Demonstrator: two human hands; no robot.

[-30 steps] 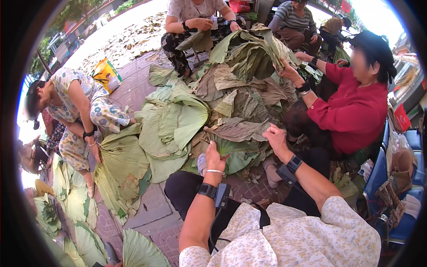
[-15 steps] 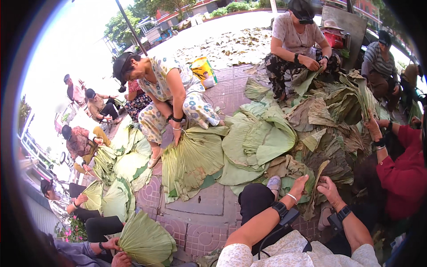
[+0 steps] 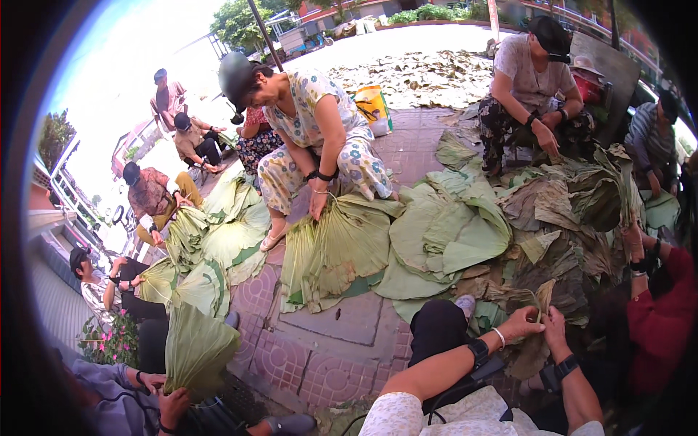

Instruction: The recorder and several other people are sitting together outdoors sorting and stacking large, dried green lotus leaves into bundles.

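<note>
My left hand (image 3: 520, 324) and my right hand (image 3: 555, 331) are close together at the lower right. Their fingers are pinched on a brownish dried leaf (image 3: 544, 293), which looks like a lotus leaf. Its tip sticks up between the hands, and a browner part hangs below them. Just beyond lies a heap of crumpled brown and green dried leaves (image 3: 563, 258). To its left are broad, paler green leaves (image 3: 451, 232), lying flat and overlapping.
A person (image 3: 313, 138) in flowered clothes bends over a fan of green leaves (image 3: 338, 243). Another person (image 3: 534, 94) sits across the heap; a red-sleeved person (image 3: 665, 320) is close on my right. At lower left, a co-worker holds a folded leaf (image 3: 196, 349). Patterned paving (image 3: 334, 374) lies between.
My hands have come together on the dried leaf, where they were slightly apart before. The whole view has shifted. The lower-left co-worker's leaf is now raised and more folded.
</note>
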